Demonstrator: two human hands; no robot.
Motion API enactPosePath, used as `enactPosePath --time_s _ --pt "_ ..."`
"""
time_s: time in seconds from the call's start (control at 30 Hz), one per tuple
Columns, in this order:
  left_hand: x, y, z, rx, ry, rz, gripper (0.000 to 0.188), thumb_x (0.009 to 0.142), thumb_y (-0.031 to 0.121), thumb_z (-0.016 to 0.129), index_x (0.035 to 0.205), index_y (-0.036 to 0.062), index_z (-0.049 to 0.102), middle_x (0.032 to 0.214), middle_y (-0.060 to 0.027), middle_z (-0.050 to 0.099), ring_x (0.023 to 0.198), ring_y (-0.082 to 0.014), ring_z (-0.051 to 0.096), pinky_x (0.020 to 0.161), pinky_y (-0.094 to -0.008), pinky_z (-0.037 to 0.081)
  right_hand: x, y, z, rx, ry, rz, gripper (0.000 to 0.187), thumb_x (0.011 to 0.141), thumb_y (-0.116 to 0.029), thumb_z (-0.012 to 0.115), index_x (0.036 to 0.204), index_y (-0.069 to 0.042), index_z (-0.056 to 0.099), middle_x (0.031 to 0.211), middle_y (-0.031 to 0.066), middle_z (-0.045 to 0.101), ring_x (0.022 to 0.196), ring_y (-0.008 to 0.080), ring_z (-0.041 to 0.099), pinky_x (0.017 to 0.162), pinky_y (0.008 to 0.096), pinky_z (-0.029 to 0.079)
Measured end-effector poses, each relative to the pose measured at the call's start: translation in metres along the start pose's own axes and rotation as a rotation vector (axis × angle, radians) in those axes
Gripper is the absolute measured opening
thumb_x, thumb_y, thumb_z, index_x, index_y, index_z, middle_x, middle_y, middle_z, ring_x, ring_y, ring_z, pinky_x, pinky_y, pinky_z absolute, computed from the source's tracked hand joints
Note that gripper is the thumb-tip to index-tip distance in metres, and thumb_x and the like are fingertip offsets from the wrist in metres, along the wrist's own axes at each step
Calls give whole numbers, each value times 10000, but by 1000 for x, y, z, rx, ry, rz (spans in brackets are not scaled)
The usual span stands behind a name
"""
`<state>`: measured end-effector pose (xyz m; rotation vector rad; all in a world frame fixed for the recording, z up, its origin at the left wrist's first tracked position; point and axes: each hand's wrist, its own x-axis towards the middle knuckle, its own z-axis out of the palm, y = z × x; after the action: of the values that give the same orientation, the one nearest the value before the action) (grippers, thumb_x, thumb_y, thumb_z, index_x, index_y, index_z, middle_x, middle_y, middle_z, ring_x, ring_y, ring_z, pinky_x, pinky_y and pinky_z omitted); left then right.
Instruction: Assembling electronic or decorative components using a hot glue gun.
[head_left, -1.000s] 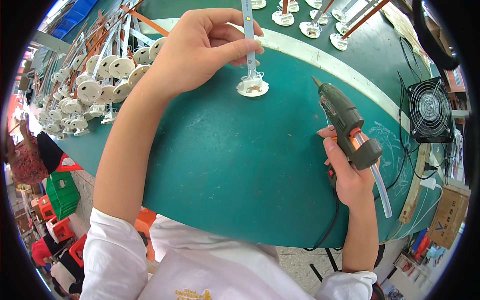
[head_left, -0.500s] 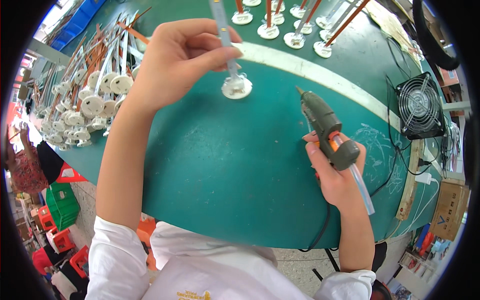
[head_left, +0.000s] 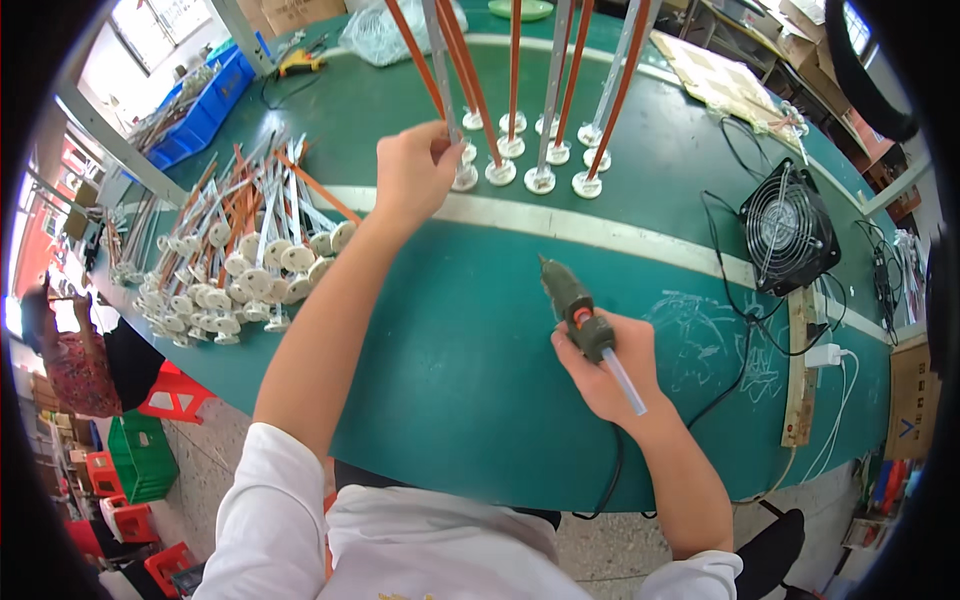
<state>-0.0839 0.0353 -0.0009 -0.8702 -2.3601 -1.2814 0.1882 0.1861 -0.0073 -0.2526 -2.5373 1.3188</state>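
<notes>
left hand (head_left: 412, 175) fingers clamped on gray strip (head_left: 437, 50) just above disc base (head_left: 464, 181), left end of standing strips (head_left: 514, 70). prob light, bendy-ish, fragile at joint, pinch low. right hand (head_left: 618, 370) fingers wrapped round glue gun (head_left: 570, 295).

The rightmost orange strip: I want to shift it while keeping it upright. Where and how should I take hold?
Pinch the orange strip low, just above its round white base, probably from the near side: it is slender, stands upright, and nothing blocks that side.
</notes>
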Motion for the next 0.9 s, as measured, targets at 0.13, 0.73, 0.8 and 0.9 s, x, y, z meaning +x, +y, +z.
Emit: enactPosePath --time_s 0.13,0.73,0.8,0.9 --pt "-1 -3 0 22 -24 -26 143 853 88 761 955 -10 739 798 -144 757 708 -177 744 655 -294 561 0 -1 1 3 27 -62 144 830 -111 756 850 7 677 614 90 588 555 142 542 556 308 465" --pt "-33 20 -237 791 -176 -146 179 864 80 708 1009 -20 735 797 -156 746 698 -218 738 686 -329 569 -1 -8 -3 19 7 33 221 842 -199 747 800 -3 653 640 140 620 573 283 587 571 369 481" --pt "-39 11 -249 718 -139 -152 230 867 82 703 1079 -8 719 848 -159 752 734 -222 743 699 -335 571 -1 -7 -2 22 7 25 221 860 -203 737 821 4 667 621 115 604 542 196 547 567 347 467" --pt "-37 -9 -238 456 -135 -121 349 882 87 694 1220 4 665 981 -164 752 808 -228 749 727 -343 573 -1 -8 -2 5 18 22 230 859 -203 736 816 10 660 621 118 601 542 190 539 568 347 463"
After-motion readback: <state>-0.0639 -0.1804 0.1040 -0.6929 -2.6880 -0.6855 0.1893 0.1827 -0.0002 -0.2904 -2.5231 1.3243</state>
